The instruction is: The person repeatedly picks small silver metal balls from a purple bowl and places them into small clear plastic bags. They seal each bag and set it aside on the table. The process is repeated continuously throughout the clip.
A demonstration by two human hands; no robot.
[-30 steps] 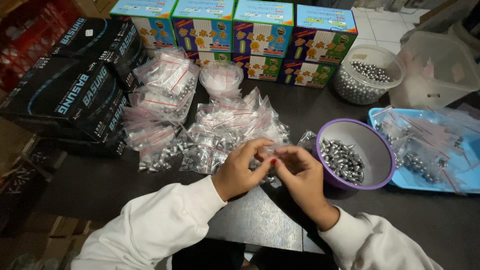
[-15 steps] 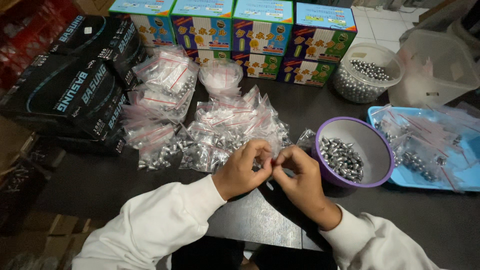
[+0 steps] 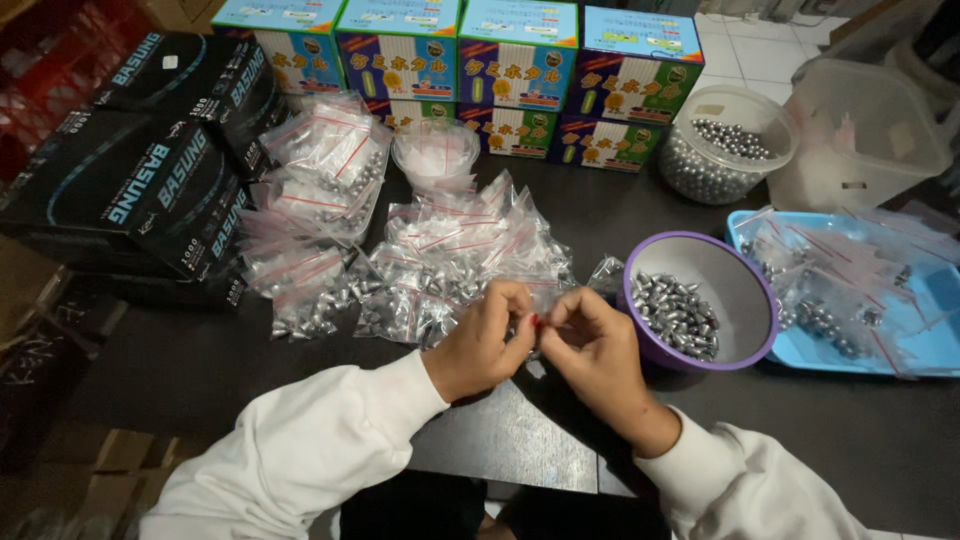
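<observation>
My left hand (image 3: pixel 485 340) and my right hand (image 3: pixel 595 350) meet over the dark table, fingertips pinched together on a small clear zip bag (image 3: pixel 540 350) that is mostly hidden between them. Just beyond my hands lies a heap of small clear bags with red strips (image 3: pixel 460 255), each holding silvery metal pieces. To the right of my right hand stands a purple bowl (image 3: pixel 745 290) with loose silvery metal pieces (image 3: pixel 680 315) in it.
A blue tray (image 3: pixel 935 300) of bags lies at right. Behind it are a clear tub of metal balls (image 3: pixel 720 150) and a cloudy plastic bin (image 3: pixel 860 140). Colourful boxes (image 3: pixel 520 70) line the back, black boxes (image 3: pixel 130 170) stack at left. A small clear cup (image 3: pixel 435 150) holds bags.
My hands have stayed together at the same spot, fingers working the small bag; the right hand's fingers have closed in a little more against the left.
</observation>
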